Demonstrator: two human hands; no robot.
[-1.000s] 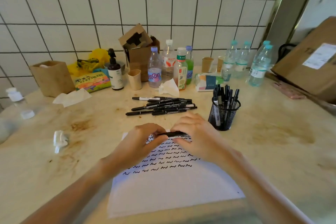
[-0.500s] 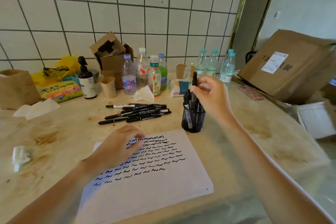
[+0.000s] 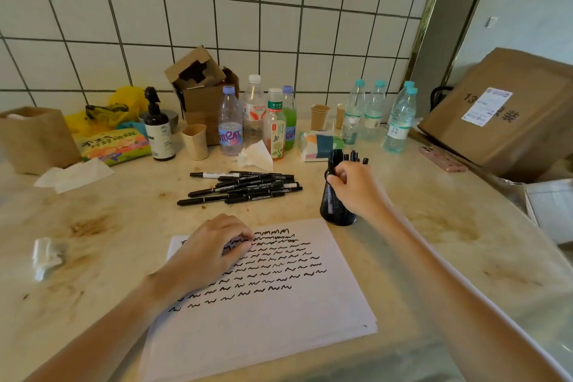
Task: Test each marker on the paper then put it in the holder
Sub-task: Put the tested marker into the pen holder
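Marker (image 3: pixel 331 164), black, stands upright in my right hand (image 3: pixel 356 184), fingers curled round it, its lower end down in the holder (image 3: pixel 336 208). Holder is a black mesh cup on the desk (image 3: pixel 434 226), just beyond the far right corner of the paper (image 3: pixel 263 319). More marker caps show above its rim, behind my hand. My left hand (image 3: pixel 214 253) rests on the paper's far left part, fingers loosely bent, nothing in its grip. Paper carries rows of black squiggles. Untested pile of markers (image 3: pixel 245 187) lies flat on the desk, far of the paper, left of the holder. Bottles (image 3: pixel 254 121), paper cups and a tissue pack (image 3: pixel 319 144) line the far edge by the tiled wall.
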